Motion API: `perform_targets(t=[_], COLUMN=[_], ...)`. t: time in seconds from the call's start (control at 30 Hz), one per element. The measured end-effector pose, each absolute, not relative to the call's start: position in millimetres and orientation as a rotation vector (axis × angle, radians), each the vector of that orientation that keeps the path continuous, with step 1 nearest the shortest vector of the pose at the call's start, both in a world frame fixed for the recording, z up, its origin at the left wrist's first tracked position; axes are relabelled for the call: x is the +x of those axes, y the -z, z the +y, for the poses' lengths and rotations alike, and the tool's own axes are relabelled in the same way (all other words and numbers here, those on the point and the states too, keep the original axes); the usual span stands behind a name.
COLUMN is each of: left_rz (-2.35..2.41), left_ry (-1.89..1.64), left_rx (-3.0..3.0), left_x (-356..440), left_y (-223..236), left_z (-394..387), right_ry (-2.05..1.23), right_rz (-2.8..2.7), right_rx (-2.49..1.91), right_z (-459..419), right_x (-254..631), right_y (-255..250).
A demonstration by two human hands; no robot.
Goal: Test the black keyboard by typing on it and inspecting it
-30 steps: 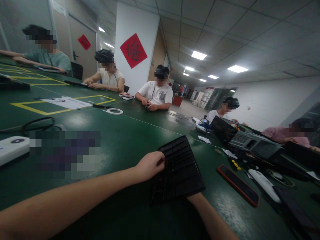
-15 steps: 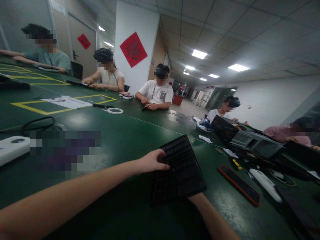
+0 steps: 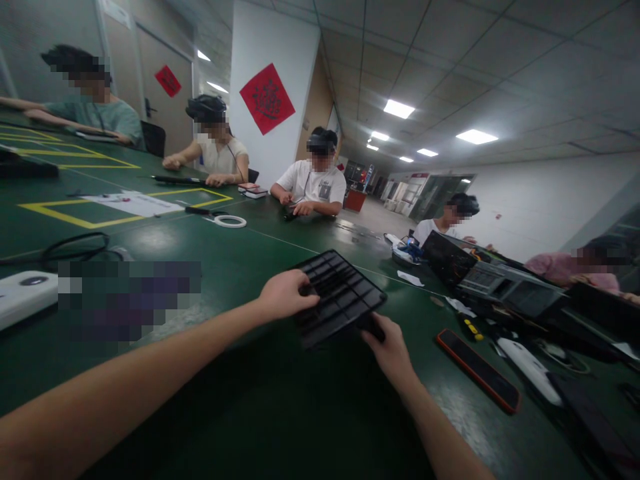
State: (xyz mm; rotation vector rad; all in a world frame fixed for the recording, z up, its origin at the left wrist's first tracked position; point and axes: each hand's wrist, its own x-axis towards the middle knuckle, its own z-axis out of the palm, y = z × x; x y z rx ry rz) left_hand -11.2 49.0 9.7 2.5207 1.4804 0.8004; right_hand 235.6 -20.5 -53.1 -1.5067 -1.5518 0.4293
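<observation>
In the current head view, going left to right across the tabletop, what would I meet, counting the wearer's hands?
White device → paper sheet → white ring → left hand → black gridded panel → right hand → orange-rimmed dark device.

From over here I see a black panel (image 3: pixel 345 293) patterned in a grid, at six o'clock against the dark green table (image 3: pixel 245 257); at four, a dark phone (image 3: pixel 477 370) rimmed orange-red; at nine, yellow outlines (image 3: pixel 90 225); at eleven, a red diamond (image 3: pixel 267 99) with dark characters.
</observation>
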Motion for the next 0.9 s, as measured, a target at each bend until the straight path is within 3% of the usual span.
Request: perform_targets(t=[0.17,0.3,0.43,0.67,0.9], left_rz=[2.078,2.151,2.133,1.577,1.01], left_ry=[-0.567,-0.335,-0.333,-0.75,-0.833], left_rx=[2.424,2.416,2.449,2.484,2.373], left_x=[-63.8,-86.1,-86.0,-25.5,21.8], left_y=[-10.8,-4.9,1.9,10.2,25.5], left_z=[93.6,112.6,114.9,73.0,23.0], right_ry=[-0.155,0.004,-0.082,-0.414,-0.669], right_rz=[-1.673,-1.704,-1.686,-1.626,-1.521], right_rx=[-1.991,-2.042,-2.012,-1.637,-1.263], right_z=[-20.9,-22.7,-23.5,-29.7,-37.8], right_x=[250.9,247.1,246.0,223.0,202.3], right_y=[43.1,44.5,47.1,40.6,53.8])
